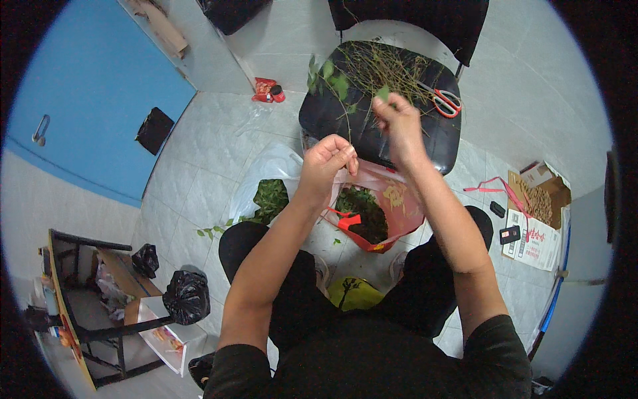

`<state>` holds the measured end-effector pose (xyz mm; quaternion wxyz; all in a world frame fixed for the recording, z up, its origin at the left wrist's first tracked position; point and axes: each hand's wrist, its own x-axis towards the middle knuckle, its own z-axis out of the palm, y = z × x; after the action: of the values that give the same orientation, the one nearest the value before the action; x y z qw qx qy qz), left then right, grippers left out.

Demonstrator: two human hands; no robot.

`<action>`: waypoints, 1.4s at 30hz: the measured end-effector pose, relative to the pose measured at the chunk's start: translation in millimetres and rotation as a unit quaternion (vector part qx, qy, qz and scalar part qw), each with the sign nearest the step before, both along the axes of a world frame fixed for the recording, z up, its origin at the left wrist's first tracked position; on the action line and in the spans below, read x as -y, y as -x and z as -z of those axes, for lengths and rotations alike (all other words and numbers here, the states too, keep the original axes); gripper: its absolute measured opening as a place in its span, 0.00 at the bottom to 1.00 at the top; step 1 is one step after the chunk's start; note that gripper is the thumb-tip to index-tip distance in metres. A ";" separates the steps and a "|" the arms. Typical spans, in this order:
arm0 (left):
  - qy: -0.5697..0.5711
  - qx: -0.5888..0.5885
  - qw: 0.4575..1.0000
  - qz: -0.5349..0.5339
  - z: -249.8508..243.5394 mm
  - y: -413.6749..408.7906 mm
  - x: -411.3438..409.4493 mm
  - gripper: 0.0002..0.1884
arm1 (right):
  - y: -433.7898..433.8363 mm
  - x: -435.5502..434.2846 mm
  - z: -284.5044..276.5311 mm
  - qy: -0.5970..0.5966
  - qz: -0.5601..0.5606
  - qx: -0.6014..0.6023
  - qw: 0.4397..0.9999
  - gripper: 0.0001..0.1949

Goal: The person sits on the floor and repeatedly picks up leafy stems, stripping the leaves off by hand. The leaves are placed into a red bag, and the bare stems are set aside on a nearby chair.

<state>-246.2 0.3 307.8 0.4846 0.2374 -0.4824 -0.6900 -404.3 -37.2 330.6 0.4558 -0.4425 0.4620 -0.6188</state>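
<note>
My left hand [329,159] pinches the lower end of a thin leafy stem [345,112], whose leaves spread above the seat of a black chair [324,119]. Up and to the right, my right hand [398,122] holds a green leaf [383,93] between thumb and fingers; it is slightly blurred. Bare stems [384,65] lie in a heap on the chair seat. Scissors with red and grey handles [447,103] rest at the heap's right side. Below my hands stands a red bag [406,219] with dark green leaves [364,209] inside.
A white plastic bag [264,162] holds leafy greens [271,197] beside my left knee. Rightward on the floor are a cardboard box of peanut-like pieces [538,202], a pink ribbon [508,189] and a small black device [509,234]. A black-framed table [94,334] stands at left.
</note>
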 end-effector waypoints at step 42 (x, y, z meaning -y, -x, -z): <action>0.009 -0.093 0.995 -0.021 4.6 -0.4 1.3 0.03 | -13.5 -20.7 4.3 -0.114 -0.275 0.288 0.910 0.04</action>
<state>-245.8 -1.0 303.3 0.5441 0.1780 -0.4359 -0.6945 -390.8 -16.5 326.2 0.7683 -0.2994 0.2380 -0.5133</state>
